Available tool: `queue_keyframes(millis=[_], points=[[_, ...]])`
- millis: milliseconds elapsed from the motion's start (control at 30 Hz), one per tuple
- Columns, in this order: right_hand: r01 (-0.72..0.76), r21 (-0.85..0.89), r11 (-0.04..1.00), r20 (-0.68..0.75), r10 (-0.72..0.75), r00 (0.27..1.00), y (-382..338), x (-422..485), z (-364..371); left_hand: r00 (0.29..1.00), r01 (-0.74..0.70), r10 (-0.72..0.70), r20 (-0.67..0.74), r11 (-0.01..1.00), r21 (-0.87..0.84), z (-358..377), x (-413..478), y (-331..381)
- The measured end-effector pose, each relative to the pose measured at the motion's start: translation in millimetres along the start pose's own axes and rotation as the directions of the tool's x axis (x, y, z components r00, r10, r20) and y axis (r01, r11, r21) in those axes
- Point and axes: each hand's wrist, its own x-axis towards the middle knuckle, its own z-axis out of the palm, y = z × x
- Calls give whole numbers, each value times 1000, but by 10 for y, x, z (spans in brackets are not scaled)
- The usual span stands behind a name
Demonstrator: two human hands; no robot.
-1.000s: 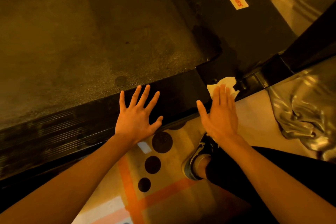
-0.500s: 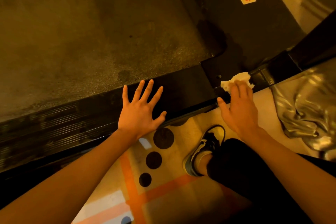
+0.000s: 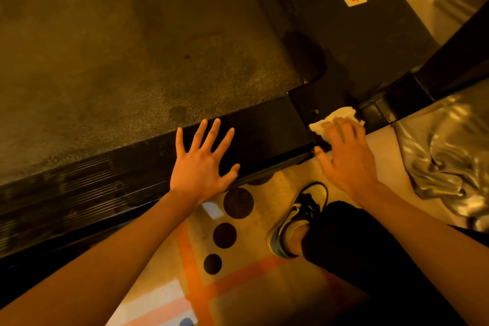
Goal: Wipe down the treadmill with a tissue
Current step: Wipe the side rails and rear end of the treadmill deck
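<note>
- Now the right hand [image 3: 346, 161] is pressing down on the white tissue [image 3: 341, 114], fingers laid over it and thumb splayed aside, not pinching.
- That tissue is sitting on the black side rail of the treadmill [image 3: 264, 135], at the corner.
- Meanwhile the left hand [image 3: 201, 164] is resting flat on the same rail, fingers spread wide, holding nothing.
- A shoe [image 3: 296, 219] is standing on the patterned floor [image 3: 251, 286] just below.

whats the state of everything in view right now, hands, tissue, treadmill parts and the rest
left hand: open, fingers spread, flat on the side rail
right hand: open, pressing on the tissue
tissue: crumpled, under the right fingers at the rail's end
belt: bare, speckled, one dark spot
shoe: worn, on the floor
silver sheet: crumpled, on the floor
</note>
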Motion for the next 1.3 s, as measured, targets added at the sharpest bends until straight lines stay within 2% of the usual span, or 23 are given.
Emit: queue_keyframes(millis=[100, 200, 367, 467, 533, 633, 700, 800, 900, 967, 1033, 1167, 1233, 1300], points=[[-92, -1, 996, -28, 92, 995, 125, 85, -65, 1000, 2, -2, 0, 1000, 4, 6, -2, 1], [-133, 91, 987, -54, 138, 989, -166, 33, 23, 1000, 5, -5, 2, 1000, 2, 6, -3, -1], [-4, 11, 1000, -8, 4, 1000, -38, 9, 44, 1000, 10, -10, 9, 1000, 1, -3, 0, 2], [-124, 8, 992, -28, 124, 992, 91, 79, -14, 1000, 10, -10, 17, 1000, 3, -14, -2, 12], [-194, 66, 979, -7, 195, 981, -153, 33, 43, 1000, 11, -11, 19, 1000, 7, -16, 2, 6], [-82, 54, 995, 23, 81, 996, -490, -181, 228, 1000, 9, -9, 16, 1000, 1, -9, 2, 7], [-54, 41, 998, 30, 53, 998, -394, -218, 279, 1000, 8, -8, 20, 1000, 8, -3, 3, 8], [-214, 37, 976, -12, 214, 977, -127, -47, 261, 999, 15, -15, 28, 1000, 11, -11, 6, 3], [-333, 143, 932, -39, 342, 939, -201, 84, 223, 999, 13, -13, 30, 1000, 13, -16, 1, 7], [-274, 150, 950, -31, 281, 959, -453, -8, 293, 999, 15, -15, 28, 1000, 12, -13, -5, 7], [-130, 59, 990, -28, 132, 991, -586, -178, 381, 1000, 11, -11, 26, 1000, 13, -13, 0, 7], [4, -22, 1000, -28, -4, 1000, -365, -222, 363, 1000, 14, -14, 27, 1000, 10, -14, 1, 9], [-2, -23, 1000, -34, 2, 999, -281, -172, 356, 999, 12, -12, 34, 1000, 8, -14, 4, 11], [-135, 15, 991, -45, 135, 990, -173, -76, 330, 1000, 15, -15, 28, 1000, 3, -18, 2, 11]])
